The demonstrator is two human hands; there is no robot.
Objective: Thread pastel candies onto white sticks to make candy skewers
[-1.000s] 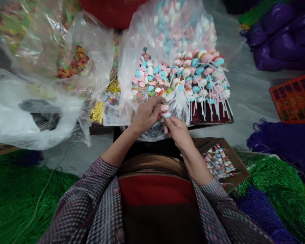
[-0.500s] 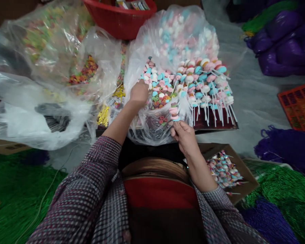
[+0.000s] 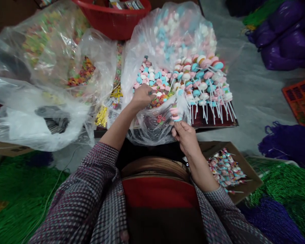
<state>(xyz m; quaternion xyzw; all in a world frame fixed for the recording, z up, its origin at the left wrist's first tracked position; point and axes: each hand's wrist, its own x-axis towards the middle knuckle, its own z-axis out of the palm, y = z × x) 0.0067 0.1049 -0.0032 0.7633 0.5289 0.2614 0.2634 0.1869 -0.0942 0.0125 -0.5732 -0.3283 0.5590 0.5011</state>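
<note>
My right hand (image 3: pixel 186 134) pinches a candy skewer (image 3: pixel 176 113) with pink, blue and ring-shaped candies threaded on it; the stick is mostly hidden by the fingers. Over the open plastic bag, my left hand (image 3: pixel 143 96) has its fingers bent together at the gummy rings (image 3: pixel 160 100); whatever lies between the fingertips is too small to make out. Just beyond that hand lie loose pink, white and blue marshmallow candies (image 3: pixel 148 75). Finished-looking candy skewers (image 3: pixel 205 83) with white sticks are stacked to the right, sticks pointing towards me.
A red basin (image 3: pixel 112 22) stands at the back. Plastic bags of gummy rings (image 3: pixel 53 44) cover the left side, near gold twist ties (image 3: pixel 101 117). Below the table's right edge sits a cardboard box (image 3: pixel 249 169) of wrapped skewers. An orange crate (image 3: pixel 301 101) is farther right.
My left hand has moved from the marshmallow candies towards me and slightly right, to the gummy rings. My right hand keeps the skewer in nearly the same place.
</note>
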